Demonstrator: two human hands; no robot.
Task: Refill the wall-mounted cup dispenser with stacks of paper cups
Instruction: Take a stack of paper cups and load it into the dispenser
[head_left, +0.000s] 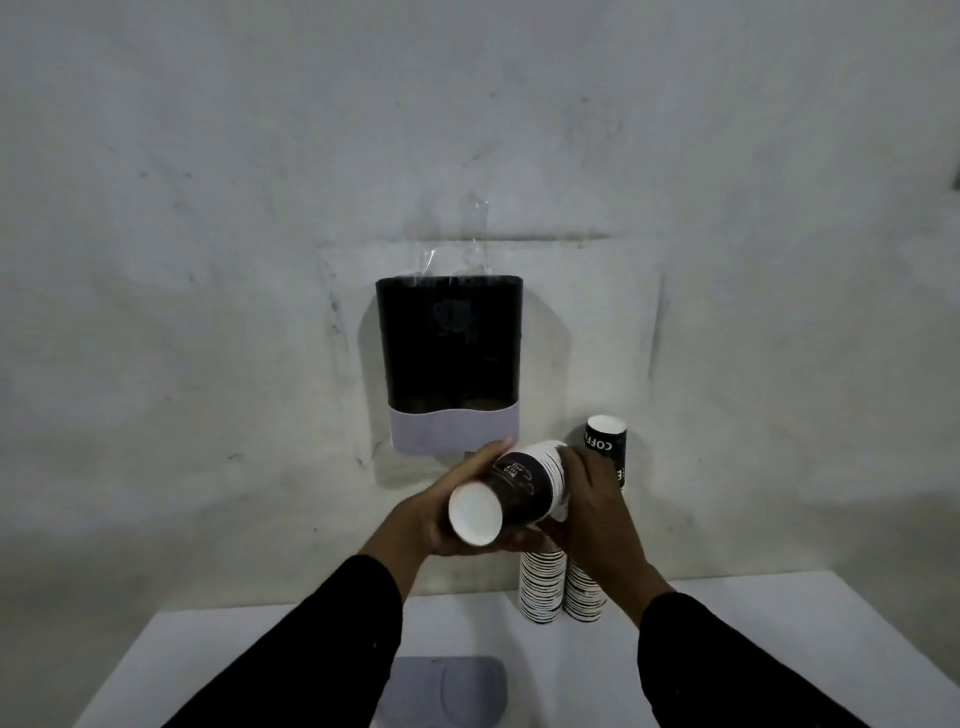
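Note:
The cup dispenser (450, 358) hangs on the wall at centre, a dark body with a pale grey base and its top open. Just below its base, both hands hold a short stack of paper cups (514, 491) lying sideways, its white bottom facing me. My left hand (439, 514) wraps the stack's near end from the left. My right hand (592, 499) grips the rim end from the right. Two tall stacks of black-and-white cups (563, 590) stand on the table behind my right hand; the right one's top cup (607, 441) reads "COFFEE".
A white table (753, 649) runs along the wall below the dispenser. A pale grey lid (447, 691) lies flat on it near the front edge, between my forearms. The wall is bare grey plaster with tape above the dispenser.

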